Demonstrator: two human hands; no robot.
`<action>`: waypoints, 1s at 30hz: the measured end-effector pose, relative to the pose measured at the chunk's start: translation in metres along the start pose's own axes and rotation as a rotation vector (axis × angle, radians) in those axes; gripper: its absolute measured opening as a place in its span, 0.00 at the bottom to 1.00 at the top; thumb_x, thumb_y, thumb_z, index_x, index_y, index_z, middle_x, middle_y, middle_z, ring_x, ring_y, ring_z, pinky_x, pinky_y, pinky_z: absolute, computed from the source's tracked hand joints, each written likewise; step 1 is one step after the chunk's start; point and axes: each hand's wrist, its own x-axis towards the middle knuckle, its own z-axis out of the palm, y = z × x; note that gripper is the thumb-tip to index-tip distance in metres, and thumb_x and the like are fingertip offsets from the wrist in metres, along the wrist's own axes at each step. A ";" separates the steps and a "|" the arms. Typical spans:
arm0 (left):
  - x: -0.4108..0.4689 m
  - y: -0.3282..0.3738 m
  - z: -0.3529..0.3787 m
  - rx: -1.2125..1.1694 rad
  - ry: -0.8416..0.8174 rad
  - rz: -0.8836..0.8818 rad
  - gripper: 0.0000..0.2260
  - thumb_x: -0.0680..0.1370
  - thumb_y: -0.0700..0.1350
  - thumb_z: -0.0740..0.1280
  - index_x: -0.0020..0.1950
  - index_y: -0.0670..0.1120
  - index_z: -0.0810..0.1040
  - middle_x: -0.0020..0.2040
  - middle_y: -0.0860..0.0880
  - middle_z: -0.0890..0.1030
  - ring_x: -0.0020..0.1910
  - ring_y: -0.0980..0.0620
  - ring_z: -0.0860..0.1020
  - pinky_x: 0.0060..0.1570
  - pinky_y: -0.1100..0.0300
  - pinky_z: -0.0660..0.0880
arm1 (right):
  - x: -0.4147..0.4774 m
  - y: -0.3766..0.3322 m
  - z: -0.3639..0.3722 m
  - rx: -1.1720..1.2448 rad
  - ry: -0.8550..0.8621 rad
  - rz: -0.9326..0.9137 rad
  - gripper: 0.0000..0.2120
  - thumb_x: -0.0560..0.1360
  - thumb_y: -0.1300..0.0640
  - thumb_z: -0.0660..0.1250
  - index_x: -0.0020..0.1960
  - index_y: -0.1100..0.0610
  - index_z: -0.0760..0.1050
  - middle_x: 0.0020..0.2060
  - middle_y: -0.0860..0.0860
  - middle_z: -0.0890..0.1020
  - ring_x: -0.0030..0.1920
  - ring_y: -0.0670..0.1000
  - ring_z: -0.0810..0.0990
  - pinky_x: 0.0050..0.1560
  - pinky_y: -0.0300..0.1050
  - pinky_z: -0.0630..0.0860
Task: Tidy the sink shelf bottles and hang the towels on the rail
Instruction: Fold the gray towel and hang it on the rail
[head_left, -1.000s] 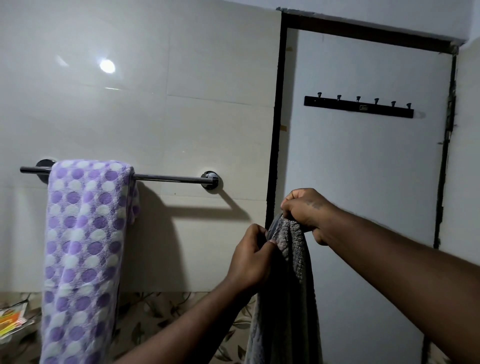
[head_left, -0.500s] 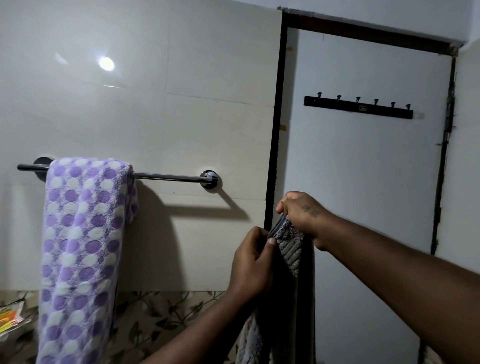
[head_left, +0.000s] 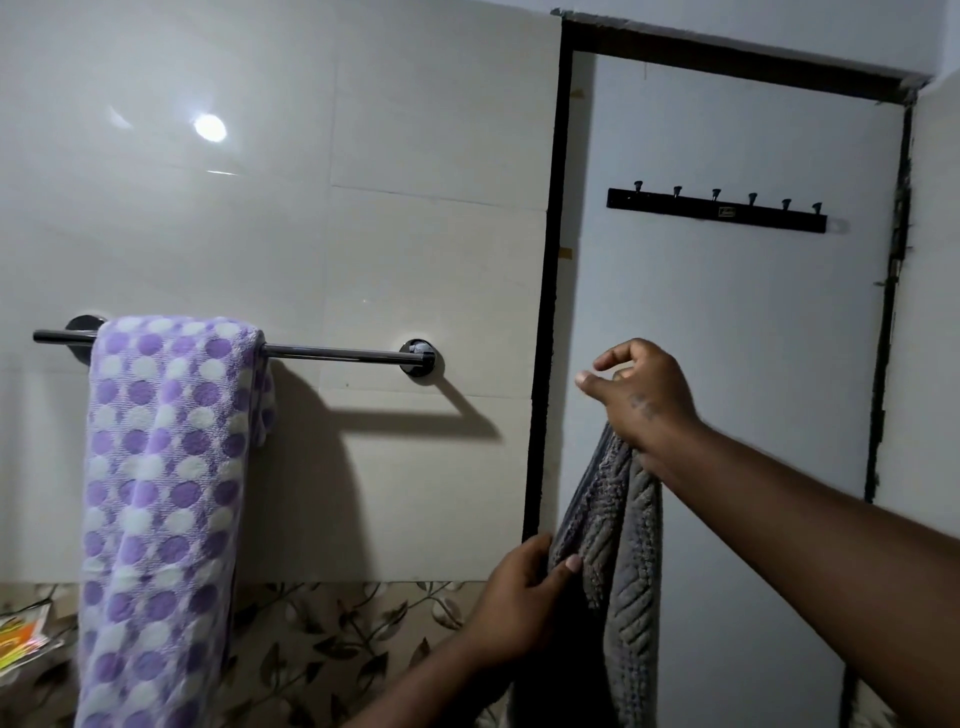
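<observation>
The right hand (head_left: 641, 402) holds the grey towel (head_left: 623, 545) up by its top, lower fingers clamped on it, thumb and forefinger curled free, so it hangs straight, right of the rail (head_left: 337, 354). The left hand (head_left: 519, 592) pinches a lower edge, probably to spread it. A dotted towel (head_left: 166, 467) covers the rail's left end.

- The right hand (head_left: 641, 402) is raised with its back to the camera. Its forearm comes in from the lower right.
- Its thumb and first finger are curled, the tips close together.
- The towel (head_left: 626, 545) hangs from under this palm. The fingers gripping it are hidden.
- The left hand (head_left: 519, 592) is lower and pinches the towel's edge, thumb in front.
</observation>
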 end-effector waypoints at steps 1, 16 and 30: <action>0.000 0.001 -0.004 -0.013 0.025 0.014 0.18 0.74 0.57 0.69 0.52 0.43 0.80 0.48 0.46 0.85 0.49 0.46 0.82 0.53 0.48 0.77 | 0.004 0.002 -0.004 -0.025 0.035 -0.006 0.11 0.70 0.49 0.79 0.44 0.52 0.78 0.34 0.46 0.76 0.35 0.50 0.76 0.38 0.43 0.68; 0.028 0.060 -0.035 -0.064 0.085 0.089 0.09 0.78 0.45 0.73 0.47 0.44 0.74 0.38 0.44 0.79 0.36 0.49 0.75 0.36 0.56 0.71 | -0.014 0.005 -0.023 -0.342 -0.912 -0.219 0.06 0.74 0.53 0.74 0.42 0.55 0.83 0.36 0.53 0.85 0.35 0.46 0.81 0.38 0.44 0.74; 0.033 0.078 -0.046 0.389 0.140 0.186 0.10 0.80 0.49 0.68 0.59 0.48 0.82 0.52 0.52 0.87 0.52 0.52 0.84 0.57 0.46 0.79 | -0.026 0.002 0.004 -0.193 -0.960 -0.248 0.32 0.68 0.67 0.78 0.70 0.52 0.77 0.62 0.44 0.83 0.61 0.33 0.78 0.59 0.29 0.73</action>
